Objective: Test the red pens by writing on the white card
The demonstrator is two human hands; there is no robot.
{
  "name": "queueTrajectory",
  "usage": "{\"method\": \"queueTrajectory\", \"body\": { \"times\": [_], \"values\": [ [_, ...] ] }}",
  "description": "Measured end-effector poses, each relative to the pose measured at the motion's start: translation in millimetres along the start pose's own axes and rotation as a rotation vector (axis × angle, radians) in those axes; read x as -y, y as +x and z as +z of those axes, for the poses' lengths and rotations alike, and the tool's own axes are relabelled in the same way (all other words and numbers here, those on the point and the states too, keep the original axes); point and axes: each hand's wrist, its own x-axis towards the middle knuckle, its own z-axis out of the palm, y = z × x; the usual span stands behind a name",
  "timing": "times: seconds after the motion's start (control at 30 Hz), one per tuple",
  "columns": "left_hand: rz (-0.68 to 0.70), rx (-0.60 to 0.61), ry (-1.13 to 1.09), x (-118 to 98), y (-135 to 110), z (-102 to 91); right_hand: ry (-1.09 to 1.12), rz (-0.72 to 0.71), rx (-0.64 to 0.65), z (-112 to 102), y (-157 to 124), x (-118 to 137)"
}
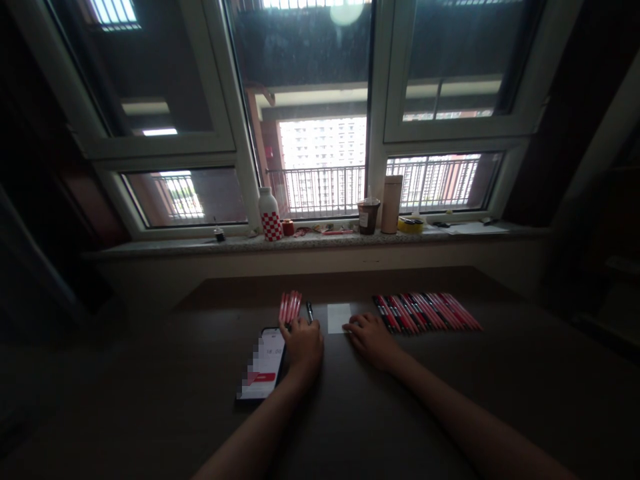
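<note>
Dim, backlit by bright window [323, 160], edges seemingly blurred

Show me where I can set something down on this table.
Bare table shows left of the phone, between the forearms, and nearer than the pencil row, right of the right forearm. Crowded: around the left hand, among phone, pen and red bunch.

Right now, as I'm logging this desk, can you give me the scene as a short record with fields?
Left hand: at the near ends of the small red stick group and dark pen; grip unclear
Right hand: fingers at the white paper's right edge
Far right: long row of sticks
Phone: left of left hand, screen lit
Windowsill: checked bottle, cup
</note>
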Motion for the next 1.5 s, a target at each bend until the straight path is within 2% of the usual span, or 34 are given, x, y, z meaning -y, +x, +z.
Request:
{"method": "queueTrajectory", "body": {
  "times": [0.23, 0.47, 0.7, 0.8, 0.97, 1.03, 1.23, 1.5],
  "values": [
    [-0.022, -0.056, -0.099, 2.6, 0.3, -3.3, 0.021, 0.023, -0.018, 1.3, 0.7, 0.5],
    [-0.023, -0.059, -0.208, -0.7, -0.5, -4.3, 0.019, 0.010, -0.001, 1.0, 0.7, 2.8],
    [-0.035, -0.006, -0.303, -2.8, -2.0, -8.7, 0.051, 0.026, 0.023, 4.5, 1.3, -0.7],
    [-0.043, 0.027, -0.349, -3.5, -3.0, -9.6, 0.077, 0.038, -0.045, 5.0, 1.1, -1.6],
    [-0.010, 0.053, -0.427, -5.7, -5.2, -6.9, 0.097, 0.061, -0.239, 4.4, -0.2, -3.2],
    [0.013, 0.072, -0.457, -6.7, -5.7, -5.0, 0.085, 0.051, -0.267, 4.8, -0.5, -4.0],
    [0.076, 0.104, -0.544, -6.7, -6.4, -0.6, 0.063, 0.035, -0.204, 6.8, 0.2, -5.0],
    [0.075, 0.061, -0.524, -7.1, -7.4, -2.6, 0.078, 0.029, -0.175, 6.5, 0.6, -4.6]
  ]
}}
